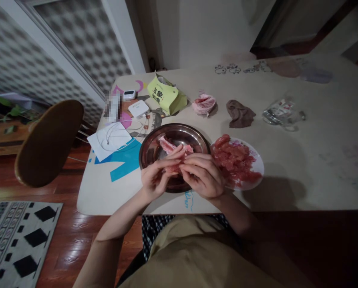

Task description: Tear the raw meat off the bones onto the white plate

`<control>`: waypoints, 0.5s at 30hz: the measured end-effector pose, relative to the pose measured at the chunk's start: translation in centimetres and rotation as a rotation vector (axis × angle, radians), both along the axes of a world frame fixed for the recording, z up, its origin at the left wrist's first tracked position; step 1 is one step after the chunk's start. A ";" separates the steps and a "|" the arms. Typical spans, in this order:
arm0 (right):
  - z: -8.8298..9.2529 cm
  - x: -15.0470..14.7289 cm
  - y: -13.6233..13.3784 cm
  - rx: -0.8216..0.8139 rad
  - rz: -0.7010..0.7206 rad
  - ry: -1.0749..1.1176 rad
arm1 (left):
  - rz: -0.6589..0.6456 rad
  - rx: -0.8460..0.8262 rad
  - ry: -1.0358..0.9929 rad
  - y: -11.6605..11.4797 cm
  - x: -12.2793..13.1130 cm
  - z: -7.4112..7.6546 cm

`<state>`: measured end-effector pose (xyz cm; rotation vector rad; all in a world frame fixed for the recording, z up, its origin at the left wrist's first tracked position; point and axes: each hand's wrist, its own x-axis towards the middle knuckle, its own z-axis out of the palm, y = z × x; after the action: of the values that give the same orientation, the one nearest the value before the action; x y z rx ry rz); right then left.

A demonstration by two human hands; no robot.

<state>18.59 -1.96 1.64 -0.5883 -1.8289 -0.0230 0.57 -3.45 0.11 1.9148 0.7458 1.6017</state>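
Over a metal bowl [147,140] near the table's front edge, my two hands meet fingertip to fingertip. Between them is a small piece of pink raw meat [173,168], partly covered by the fingers. My left hand [157,174] pinches it from the left, and my right hand [203,174] grips it from the right. Behind the fingers, a pale pink strip of meat or fat [167,145] shows in the bowl. Just right of my right hand, a white plate [258,160] bears a heap of raw red meat pieces [234,158].
Beyond the bowl are a green paper bag [167,96], a pink-and-white round bundle [204,105], a brown cloth [240,113] and a clear crumpled plastic bag [281,113]. At left lie a white box-shaped device [138,108], a cable and a white sheet [108,140]. A chair [49,144] stands left.
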 end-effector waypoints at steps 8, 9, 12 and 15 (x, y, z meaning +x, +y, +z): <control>0.0 0.0 -0.3 0.000 -0.061 -0.065 | 0.015 0.033 0.096 0.3 -0.4 0.1; 0.0 0.0 -0.3 0.010 -0.068 -0.075 | 0.021 0.034 0.101 0.3 -0.3 0.1; -0.1 -0.1 -0.4 0.033 -0.101 -0.102 | 0.026 0.046 0.101 0.3 -0.2 0.0; -0.2 -0.3 -0.3 0.047 -0.136 -0.111 | 0.004 0.078 0.098 0.4 0.0 -0.1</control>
<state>18.30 -2.29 1.47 -0.6891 -1.8872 -0.1933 0.56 -3.09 0.05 2.0608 0.7373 1.5699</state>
